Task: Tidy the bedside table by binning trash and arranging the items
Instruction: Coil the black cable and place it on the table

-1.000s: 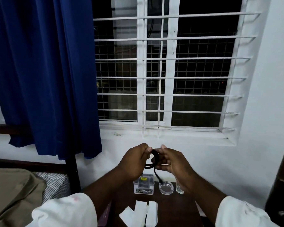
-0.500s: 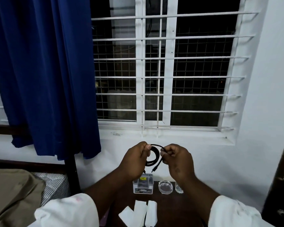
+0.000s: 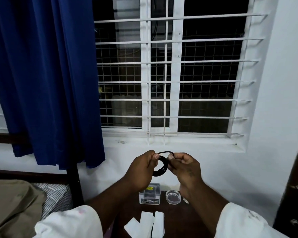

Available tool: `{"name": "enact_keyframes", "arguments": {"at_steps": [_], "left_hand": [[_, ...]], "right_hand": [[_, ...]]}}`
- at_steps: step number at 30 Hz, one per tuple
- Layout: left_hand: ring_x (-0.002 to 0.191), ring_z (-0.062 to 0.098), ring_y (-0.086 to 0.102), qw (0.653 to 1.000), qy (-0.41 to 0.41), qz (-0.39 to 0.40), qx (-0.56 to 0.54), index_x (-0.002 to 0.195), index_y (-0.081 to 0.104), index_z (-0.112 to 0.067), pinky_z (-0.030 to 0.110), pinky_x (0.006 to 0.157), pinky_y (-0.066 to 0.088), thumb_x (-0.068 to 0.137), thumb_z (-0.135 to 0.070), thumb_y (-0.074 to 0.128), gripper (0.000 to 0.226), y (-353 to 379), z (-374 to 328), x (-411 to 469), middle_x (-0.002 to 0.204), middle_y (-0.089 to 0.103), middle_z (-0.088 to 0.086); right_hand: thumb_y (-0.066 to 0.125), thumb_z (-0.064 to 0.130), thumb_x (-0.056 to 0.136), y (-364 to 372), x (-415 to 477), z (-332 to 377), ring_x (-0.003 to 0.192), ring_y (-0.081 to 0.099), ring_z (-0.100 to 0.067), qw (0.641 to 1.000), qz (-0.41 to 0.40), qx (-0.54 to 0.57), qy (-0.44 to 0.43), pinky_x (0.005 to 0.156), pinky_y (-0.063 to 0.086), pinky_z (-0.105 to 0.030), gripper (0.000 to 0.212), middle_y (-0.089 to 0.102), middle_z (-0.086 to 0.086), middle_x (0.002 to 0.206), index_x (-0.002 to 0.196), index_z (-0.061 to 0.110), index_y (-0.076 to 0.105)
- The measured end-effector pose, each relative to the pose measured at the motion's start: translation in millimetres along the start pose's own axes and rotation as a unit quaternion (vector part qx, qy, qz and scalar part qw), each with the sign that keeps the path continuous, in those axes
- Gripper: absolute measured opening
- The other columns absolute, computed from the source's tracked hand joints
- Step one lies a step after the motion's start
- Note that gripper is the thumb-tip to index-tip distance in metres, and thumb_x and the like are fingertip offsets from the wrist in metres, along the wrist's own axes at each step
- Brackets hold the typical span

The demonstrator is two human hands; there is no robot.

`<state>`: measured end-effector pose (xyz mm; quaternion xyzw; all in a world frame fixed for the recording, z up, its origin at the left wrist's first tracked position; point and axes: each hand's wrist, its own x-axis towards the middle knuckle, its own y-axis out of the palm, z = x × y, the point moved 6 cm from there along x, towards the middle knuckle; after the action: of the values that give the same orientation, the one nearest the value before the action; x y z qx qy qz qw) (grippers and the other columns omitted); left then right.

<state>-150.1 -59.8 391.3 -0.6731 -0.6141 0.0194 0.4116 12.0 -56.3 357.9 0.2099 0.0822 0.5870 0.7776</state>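
Observation:
A black cable [image 3: 160, 167] is wound into a small coil, held up in the air above the dark wooden bedside table [image 3: 175, 219]. My left hand [image 3: 142, 167] pinches the coil's left side. My right hand [image 3: 184, 166] pinches its upper right, where a thin loop arches between my thumbs. On the table below stand a small clear plastic box [image 3: 149, 194] with a yellow label and a round glass ashtray [image 3: 173, 196]. Several folded white paper pieces [image 3: 145, 224] lie near the table's front.
A blue curtain [image 3: 41, 79] hangs at left over a barred window [image 3: 170, 71]. A bed with a striped mattress [image 3: 56, 198] and a tan blanket [image 3: 12, 206] is at left. A dark wooden door or cupboard [image 3: 294, 186] stands at the right edge.
The loose end that hung from the coil has been wound in. My hands have closed together on the coil, and the right hand has turned its fingers inward.

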Motion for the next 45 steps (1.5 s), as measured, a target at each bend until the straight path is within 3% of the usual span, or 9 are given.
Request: {"name": "enact_keyframes", "arguments": {"at_steps": [6, 13, 17, 21, 24, 30, 36, 42, 45], "left_hand": [[0.07, 0.016, 0.054, 0.999, 0.006, 0.029, 0.014, 0.083, 0.05, -0.013, 0.035, 0.067, 0.049, 0.107, -0.042, 0.035, 0.041, 5.0, -3.0, -0.1, 0.071, 0.052, -0.004], [0.065, 0.012, 0.052, 1.0, -0.006, 0.001, -0.015, 0.076, 0.047, -0.023, 0.033, 0.065, 0.048, 0.107, -0.042, 0.037, 0.037, 0.2, 1.4, 2.7, 0.069, 0.052, -0.006], [0.063, 0.011, 0.048, 1.0, -0.007, 0.003, -0.024, 0.076, 0.047, -0.023, 0.043, 0.069, 0.051, 0.106, -0.045, 0.037, 0.039, 3.8, 1.2, 3.3, 0.066, 0.049, -0.007], [0.065, 0.004, 0.047, 1.0, 0.012, 0.022, -0.011, 0.081, 0.05, -0.016, 0.038, 0.071, 0.049, 0.106, -0.044, 0.037, 0.04, 11.0, -5.2, 1.7, 0.07, 0.051, -0.008], [0.065, 0.002, 0.047, 1.0, 0.017, 0.024, -0.005, 0.081, 0.05, -0.016, 0.033, 0.069, 0.046, 0.107, -0.042, 0.036, 0.039, 12.9, -7.3, 2.1, 0.071, 0.052, -0.008], [0.064, 0.009, 0.045, 0.999, -0.005, -0.014, -0.033, 0.076, 0.049, -0.023, 0.036, 0.066, 0.044, 0.104, -0.05, 0.034, 0.042, 4.9, 3.3, 5.7, 0.067, 0.048, -0.009], [0.062, 0.011, 0.046, 0.999, -0.012, -0.025, -0.035, 0.079, 0.05, -0.018, 0.032, 0.062, 0.044, 0.106, -0.044, 0.036, 0.04, -2.1, -4.9, 13.2, 0.067, 0.05, -0.007], [0.067, 0.014, 0.057, 0.993, 0.023, -0.083, 0.082, 0.084, 0.048, -0.018, 0.037, 0.064, 0.048, 0.107, -0.045, 0.029, 0.04, -13.7, -16.1, 16.6, 0.072, 0.058, -0.005], [0.069, 0.013, 0.055, 0.984, 0.03, -0.118, 0.129, 0.084, 0.048, -0.018, 0.036, 0.061, 0.044, 0.107, -0.043, 0.03, 0.038, -16.6, -22.6, 17.5, 0.074, 0.056, -0.006]], "right_hand": [[0.071, -0.002, 0.088, -0.3, 1.8, 1.5, 0.072, 0.069, -0.024, 0.999, -0.031, 0.021, 0.009, 0.063, 0.06, -0.021, 0.007, 0.072, -0.015, 0.08, 0.095, -0.003, 0.071], [0.065, -0.008, 0.091, 6.2, -2.6, -14.0, 0.069, 0.075, -0.018, 0.989, 0.025, 0.017, 0.147, 0.062, 0.06, -0.024, 0.011, 0.076, -0.017, 0.087, 0.099, 0.0, 0.064], [0.071, -0.008, 0.086, 1.3, -1.4, -4.3, 0.063, 0.073, -0.018, 0.997, -0.027, 0.01, 0.078, 0.056, 0.059, -0.023, 0.011, 0.072, -0.018, 0.08, 0.089, 0.0, 0.062], [0.076, -0.002, 0.084, -6.5, 6.2, 9.4, 0.069, 0.071, -0.035, 0.991, -0.099, -0.075, -0.045, 0.057, 0.06, -0.029, 0.016, 0.065, -0.023, 0.077, 0.082, 0.001, 0.06], [0.077, 0.0, 0.084, -8.3, 8.9, 11.4, 0.071, 0.07, -0.041, 0.989, -0.11, -0.072, -0.066, 0.06, 0.06, -0.033, 0.017, 0.065, -0.023, 0.078, 0.083, 0.001, 0.06], [0.073, -0.007, 0.085, 0.2, 3.2, 10.0, 0.07, 0.069, -0.029, 1.0, -0.02, -0.02, 0.011, 0.06, 0.06, -0.027, 0.013, 0.067, -0.022, 0.081, 0.089, -0.002, 0.061], [0.067, -0.002, 0.091, 18.2, -7.9, 4.2, 0.081, 0.076, -0.025, 0.982, 0.12, -0.084, 0.118, 0.068, 0.059, -0.029, 0.01, 0.078, -0.015, 0.091, 0.1, 0.002, 0.069], [0.048, 0.003, 0.099, 30.5, -19.1, 12.8, 0.108, 0.071, -0.032, 0.967, 0.21, -0.065, 0.131, 0.095, 0.058, -0.042, 0.029, 0.076, -0.016, 0.111, 0.112, 0.005, 0.074], [0.042, 0.013, 0.099, 35.2, -27.9, 11.5, 0.099, 0.071, -0.03, 0.955, 0.239, 0.019, 0.176, 0.096, 0.057, -0.047, 0.037, 0.072, -0.019, 0.115, 0.122, -0.001, 0.068]]}}
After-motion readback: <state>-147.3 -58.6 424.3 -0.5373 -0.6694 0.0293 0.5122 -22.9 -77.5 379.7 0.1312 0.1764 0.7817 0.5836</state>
